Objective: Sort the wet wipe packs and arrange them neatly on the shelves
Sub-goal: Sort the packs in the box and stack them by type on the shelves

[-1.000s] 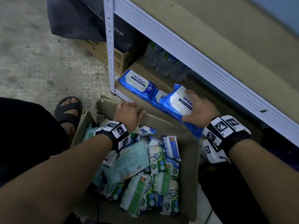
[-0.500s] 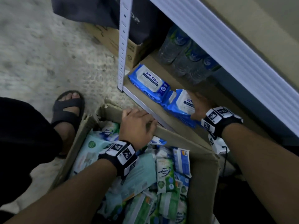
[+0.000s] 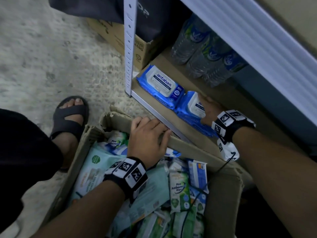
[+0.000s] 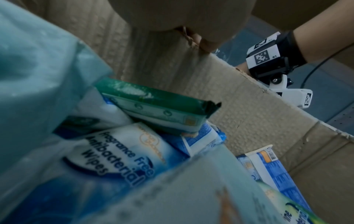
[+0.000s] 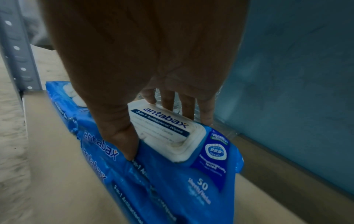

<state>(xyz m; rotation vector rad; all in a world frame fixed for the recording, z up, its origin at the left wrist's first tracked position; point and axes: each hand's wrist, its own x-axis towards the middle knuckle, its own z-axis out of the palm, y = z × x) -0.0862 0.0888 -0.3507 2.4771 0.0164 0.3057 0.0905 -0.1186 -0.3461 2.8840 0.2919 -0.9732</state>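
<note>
Blue wipe pack held at the shelf's front edge

Right hand [image 5: 145, 84] grips the white-lidded blue pack [image 5: 172, 153] atop another, beside one [image 3: 160, 85] at the left corner; left hand [image 3: 147, 140] curls over the box [image 3: 223, 200] rim.

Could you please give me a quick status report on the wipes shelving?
Right hand grips blue antabax pack on bottom shelf. Left hand holds cardboard box rim. Nothing in the way.
</note>
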